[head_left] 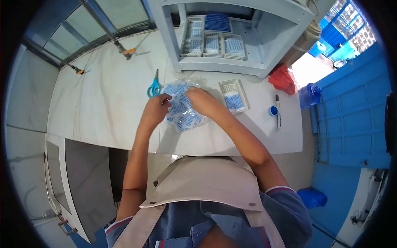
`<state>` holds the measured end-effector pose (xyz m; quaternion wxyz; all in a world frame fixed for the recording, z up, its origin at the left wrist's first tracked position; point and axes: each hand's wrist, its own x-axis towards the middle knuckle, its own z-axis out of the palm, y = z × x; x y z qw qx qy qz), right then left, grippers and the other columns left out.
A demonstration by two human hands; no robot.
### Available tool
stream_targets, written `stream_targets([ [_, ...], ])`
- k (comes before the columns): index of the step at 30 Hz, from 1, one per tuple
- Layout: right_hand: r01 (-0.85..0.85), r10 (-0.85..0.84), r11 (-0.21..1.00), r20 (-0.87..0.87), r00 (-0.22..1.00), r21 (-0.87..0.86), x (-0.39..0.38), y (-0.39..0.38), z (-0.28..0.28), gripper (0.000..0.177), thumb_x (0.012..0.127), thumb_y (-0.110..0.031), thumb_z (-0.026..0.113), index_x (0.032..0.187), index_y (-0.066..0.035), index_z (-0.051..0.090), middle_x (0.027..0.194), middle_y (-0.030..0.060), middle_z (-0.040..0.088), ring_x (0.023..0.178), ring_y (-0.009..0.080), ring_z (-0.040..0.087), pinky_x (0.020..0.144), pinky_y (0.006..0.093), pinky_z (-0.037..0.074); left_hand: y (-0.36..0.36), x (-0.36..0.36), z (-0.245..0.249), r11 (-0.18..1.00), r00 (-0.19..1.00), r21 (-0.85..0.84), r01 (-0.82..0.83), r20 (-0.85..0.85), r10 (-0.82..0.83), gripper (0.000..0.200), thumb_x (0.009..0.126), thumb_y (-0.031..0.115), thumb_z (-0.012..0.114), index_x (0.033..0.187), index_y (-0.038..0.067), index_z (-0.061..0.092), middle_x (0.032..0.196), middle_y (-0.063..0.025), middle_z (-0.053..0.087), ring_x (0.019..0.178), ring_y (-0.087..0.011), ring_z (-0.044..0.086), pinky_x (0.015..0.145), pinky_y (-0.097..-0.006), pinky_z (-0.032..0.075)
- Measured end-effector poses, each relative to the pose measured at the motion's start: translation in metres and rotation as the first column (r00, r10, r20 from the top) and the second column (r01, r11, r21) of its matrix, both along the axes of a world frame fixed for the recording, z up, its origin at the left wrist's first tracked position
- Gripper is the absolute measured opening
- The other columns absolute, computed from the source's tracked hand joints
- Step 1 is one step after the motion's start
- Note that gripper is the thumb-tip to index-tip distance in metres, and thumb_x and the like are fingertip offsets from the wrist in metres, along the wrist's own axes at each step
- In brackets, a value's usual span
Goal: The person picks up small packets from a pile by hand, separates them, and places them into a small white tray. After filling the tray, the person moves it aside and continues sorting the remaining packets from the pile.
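Observation:
A clear plastic bag (180, 116) full of white sachets with blue print lies on the counter in front of me. My left hand (156, 110) is at the bag's left edge, its fingers curled in on the plastic. From the right, my right hand (202, 101) reaches over the bag's top, fingers bent down and closed on it; the fingertips are partly hidden. Just beyond my left hand lie scissors (154, 87) with turquoise handles. To the right of the bag stands a small white basket (230, 86) holding similar sachets (234, 101).
A marker pen (278, 111) and a small blue cap (273, 110) lie on the counter's right side. Behind stands a grey shelf (223, 66) with several baskets of sachets (212, 44). A red cloth (283, 79) and a blue water bottle (310, 95) are at the far right edge.

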<state>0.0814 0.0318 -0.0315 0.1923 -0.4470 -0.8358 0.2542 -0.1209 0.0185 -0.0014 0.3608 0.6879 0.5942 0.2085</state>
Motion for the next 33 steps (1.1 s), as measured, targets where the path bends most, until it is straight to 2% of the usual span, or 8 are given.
stream_targets([
  [3, 0.053, -0.060, 0.996, 0.118, 0.991, 0.069, -0.013, 0.005, -0.001, 0.030, 0.077, 0.006, 0.051, 0.106, 0.002, 0.059, 0.108, 0.0161, 0.055, 0.094, 0.0344, 0.059, 0.080, 0.0417, 0.048, -0.016, 0.000, -0.017, 0.941, 0.997, 0.339, -0.010, -0.070, 0.035, 0.024, 0.083, 0.005, 0.056, 0.106, -0.001, 0.062, 0.085, -0.0160, 0.066, 0.067, -0.0242, 0.064, 0.062, -0.0334, 0.049],
  [12, -0.057, 0.045, 0.991, 0.097, 0.994, 0.120, -0.005, 0.008, 0.005, 0.011, 0.075, -0.001, 0.060, 0.085, -0.005, 0.060, 0.102, 0.0103, 0.058, 0.100, 0.0308, 0.055, 0.081, 0.0413, 0.047, -0.023, 0.022, -0.018, 0.948, 0.987, 0.318, 0.014, -0.156, 0.037, 0.029, 0.079, 0.012, 0.063, 0.106, 0.002, 0.061, 0.101, -0.0125, 0.063, 0.079, -0.0306, 0.062, 0.070, -0.0386, 0.049],
  [15, -0.054, 0.059, 0.993, -0.049, 0.997, 0.101, 0.002, 0.009, 0.011, 0.008, 0.074, -0.002, 0.062, 0.081, -0.005, 0.059, 0.092, 0.0085, 0.061, 0.093, 0.0312, 0.056, 0.079, 0.0405, 0.047, -0.023, 0.029, -0.013, 0.965, 0.974, 0.263, 0.022, -0.222, 0.038, 0.025, 0.078, 0.013, 0.064, 0.101, 0.002, 0.062, 0.100, -0.0128, 0.063, 0.080, -0.0317, 0.062, 0.071, -0.0396, 0.049],
  [20, 0.000, -0.116, 0.958, -0.392, 0.913, -0.285, 0.012, 0.016, 0.011, 0.012, 0.079, -0.004, 0.063, 0.091, -0.003, 0.062, 0.081, 0.0084, 0.065, 0.073, 0.0207, 0.061, 0.069, 0.0294, 0.048, -0.012, 0.026, -0.021, 0.944, 0.968, 0.329, 0.016, -0.241, 0.068, 0.019, 0.081, 0.013, 0.063, 0.094, -0.001, 0.062, 0.087, -0.0105, 0.065, 0.073, -0.0255, 0.063, 0.066, -0.0354, 0.048],
  [22, -0.023, -0.180, 0.933, -0.520, 0.835, -0.360, 0.013, 0.017, 0.010, 0.014, 0.081, -0.006, 0.063, 0.094, -0.001, 0.062, 0.081, 0.0074, 0.064, 0.073, 0.0158, 0.060, 0.068, 0.0262, 0.048, -0.004, 0.021, -0.020, 0.990, 0.943, 0.080, -0.119, 0.321, 0.088, 0.017, 0.086, 0.015, 0.062, 0.090, -0.001, 0.062, 0.078, -0.0059, 0.064, 0.067, -0.0139, 0.058, 0.060, -0.0274, 0.045],
  [25, -0.045, -0.304, 0.889, -0.659, 0.688, -0.457, 0.011, 0.011, 0.021, 0.018, 0.083, -0.008, 0.064, 0.097, 0.003, 0.062, 0.081, 0.0054, 0.064, 0.074, 0.0088, 0.058, 0.066, 0.0217, 0.046, -0.005, 0.023, 0.005, 0.971, 0.783, -0.140, -0.192, 0.574, 0.238, 0.017, 0.089, 0.017, 0.060, 0.086, 0.000, 0.063, 0.076, -0.0027, 0.063, 0.066, -0.0063, 0.052, 0.059, -0.0206, 0.040],
  [30, 0.022, -0.421, 0.851, -0.658, 0.624, -0.524, 0.012, 0.005, 0.020, 0.016, 0.085, -0.010, 0.066, 0.095, 0.002, 0.063, 0.084, 0.0007, 0.061, 0.077, 0.0060, 0.055, 0.070, 0.0190, 0.044, 0.002, 0.028, 0.008, 0.973, 0.782, -0.065, -0.220, 0.584, 0.216, 0.015, 0.089, 0.015, 0.058, 0.088, 0.001, 0.064, 0.074, -0.0023, 0.062, 0.063, -0.0068, 0.053, 0.059, -0.0213, 0.041],
  [33, 0.167, -0.296, 0.954, -0.715, 0.633, -0.247, 0.020, 0.005, 0.016, 0.019, 0.081, -0.013, 0.068, 0.090, 0.003, 0.065, 0.083, 0.0054, 0.062, 0.077, 0.0127, 0.059, 0.070, 0.0261, 0.047, 0.007, 0.031, 0.016, 0.981, 0.750, -0.110, -0.158, 0.632, 0.192, 0.016, 0.090, 0.015, 0.058, 0.090, 0.000, 0.065, 0.073, -0.0024, 0.062, 0.064, -0.0076, 0.055, 0.060, -0.0220, 0.043],
])
